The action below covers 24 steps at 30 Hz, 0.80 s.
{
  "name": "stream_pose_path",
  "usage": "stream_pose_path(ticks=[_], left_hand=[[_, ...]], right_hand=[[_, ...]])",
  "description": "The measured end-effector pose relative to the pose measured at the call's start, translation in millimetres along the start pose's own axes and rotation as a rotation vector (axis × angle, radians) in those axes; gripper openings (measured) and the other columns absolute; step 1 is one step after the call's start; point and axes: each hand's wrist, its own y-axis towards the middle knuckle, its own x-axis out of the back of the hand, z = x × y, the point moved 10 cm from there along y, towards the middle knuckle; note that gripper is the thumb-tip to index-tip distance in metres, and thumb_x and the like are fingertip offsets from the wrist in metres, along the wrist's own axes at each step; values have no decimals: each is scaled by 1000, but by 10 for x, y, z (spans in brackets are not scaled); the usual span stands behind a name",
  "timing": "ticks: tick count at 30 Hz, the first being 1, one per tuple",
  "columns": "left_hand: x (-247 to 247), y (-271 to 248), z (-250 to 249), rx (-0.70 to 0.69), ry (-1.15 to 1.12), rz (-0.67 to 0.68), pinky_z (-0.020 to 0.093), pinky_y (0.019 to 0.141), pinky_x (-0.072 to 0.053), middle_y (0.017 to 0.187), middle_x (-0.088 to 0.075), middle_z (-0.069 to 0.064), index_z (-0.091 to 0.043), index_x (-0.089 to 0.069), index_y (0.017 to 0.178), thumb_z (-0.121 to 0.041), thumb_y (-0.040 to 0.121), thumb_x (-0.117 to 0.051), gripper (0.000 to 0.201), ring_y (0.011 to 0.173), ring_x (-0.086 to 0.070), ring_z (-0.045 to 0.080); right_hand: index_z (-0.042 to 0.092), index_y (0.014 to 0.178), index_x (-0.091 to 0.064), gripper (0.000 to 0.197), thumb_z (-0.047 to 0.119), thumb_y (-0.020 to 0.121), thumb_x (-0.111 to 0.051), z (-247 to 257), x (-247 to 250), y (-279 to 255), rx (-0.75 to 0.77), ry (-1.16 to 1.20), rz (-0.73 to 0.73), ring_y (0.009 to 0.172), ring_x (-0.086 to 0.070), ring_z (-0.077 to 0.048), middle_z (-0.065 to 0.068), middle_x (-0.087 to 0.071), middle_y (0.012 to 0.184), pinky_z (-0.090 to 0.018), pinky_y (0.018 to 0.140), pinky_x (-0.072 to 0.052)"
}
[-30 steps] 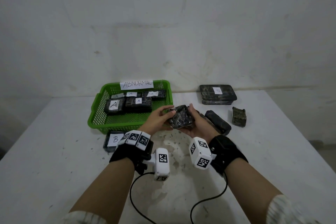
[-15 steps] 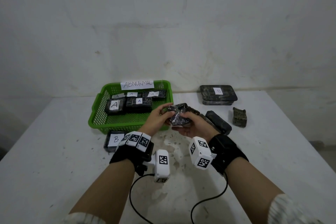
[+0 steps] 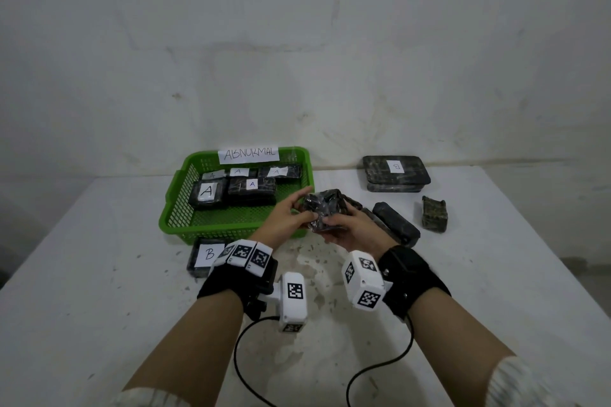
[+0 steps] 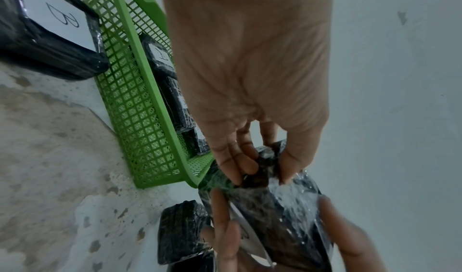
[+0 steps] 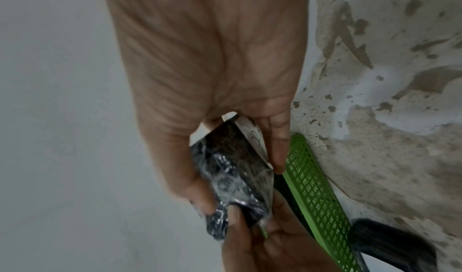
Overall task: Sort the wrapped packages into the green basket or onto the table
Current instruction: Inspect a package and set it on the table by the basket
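**A:** Where's the package [image 3: 325, 208] right now?

**B:** You've got it in both hands, off the table [image 3: 99, 291], just past the basket's [image 3: 172, 208] near right corner. Your left hand [image 3: 287, 218] pinches its left end with fingers and thumb; your right hand [image 3: 353, 230] cups it from below and the right, fingers curled round the wrap.

**A:** How does it lie?

**B:** Tipped up, long axis running roughly away from you. The right wrist view shows a white label [image 5: 251, 138] on the face turned toward your right palm. I can't read the letter there, so you'd need to see it before choosing a side.

**A:** Which way is each drop?

**B:** The basket opens directly to your left, and your left hand is the nearer one. Its rim is close beside the package, so I'd judge you must lift over that edge, not slide in. Inside, the A packages [image 3: 207, 192] fill the far half; the near mesh floor looks free.

**A:** And the table side?

**B:** To your right. A black package [image 3: 396, 224] lies just behind your right hand, a small block [image 3: 434, 213] beyond it, and a B stack [image 3: 395, 172] further back. Another B package [image 3: 206, 256] sits before the basket, beside your left wrist. The broad bare stretch is at far right.
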Motion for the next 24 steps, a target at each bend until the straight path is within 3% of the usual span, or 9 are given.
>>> stream_pose_path(ticks=[4,9,13,15,17,18,20,22,24], left_hand=[[-20,-25,16,52,-87,-24,38,77,-55,115,-54,8,-23,-49,126,-14,95,-46,33,101,-56,25],[215,-22,56,90,-150,-213,34,66,-52,115,-53,9,-24,-36,129,-26,96,-47,35,92,-58,22],[306,-25,131,144,-187,-249,47,80,-53,132,-42,9,-24,-28,138,-35,92,-51,52,119,-47,33],[289,-36,168,176,-192,-235,45,74,-53,129,-43,9,-22,-30,138,-38,92,-50,52,114,-47,28],[271,-36,209,203,-158,-216,46,78,-52,129,-45,9,-19,-34,134,-44,91,-51,53,111,-49,25],[269,-29,242,220,-142,-214,46,81,-52,129,-45,9,-17,-34,134,-45,90,-52,55,110,-49,25],[268,-20,280,242,-153,-234,46,79,-52,126,-46,9,-13,-34,133,-40,89,-56,56,107,-50,25],[272,1,288,235,-216,-259,43,73,-54,124,-47,11,-10,-33,131,-31,90,-57,52,105,-51,25],[278,17,268,215,-274,-272,47,73,-55,122,-47,13,-9,-34,128,-27,91,-56,47,106,-53,29]], right_hand=[[31,138,-45,82,-23,77,-47,55,86,31,88,-62,-40,105,-58,-32,-12,-56,128,-46,90,-47],[27,128,-55,82,-28,72,-28,143,33,-29,65,-14,33,97,-59,-30,-10,-59,121,-34,67,-51],[24,116,-64,82,-32,66,-32,150,5,-99,118,-215,74,123,-50,-27,-4,-53,134,-34,76,-56],[21,108,-68,75,-32,66,-35,225,-6,-161,218,-373,44,122,-50,-21,-5,-55,130,-28,79,-55],[18,97,-71,64,-30,71,-38,347,-65,-218,354,-544,19,112,-55,-10,-2,-57,117,-22,86,-52],[18,91,-73,59,-29,75,-40,383,-92,-233,398,-604,16,108,-55,-5,0,-56,112,-22,92,-50],[21,82,-74,56,-25,79,-44,410,-119,-231,434,-682,0,113,-52,-9,-2,-52,115,-29,104,-44],[26,84,-73,55,-22,80,-46,440,-113,-242,442,-741,-34,121,-46,-17,-4,-46,123,-34,107,-41],[30,105,-64,59,-20,79,-47,469,-65,-253,430,-666,-70,119,-45,-20,-1,-40,126,-35,96,-48]])
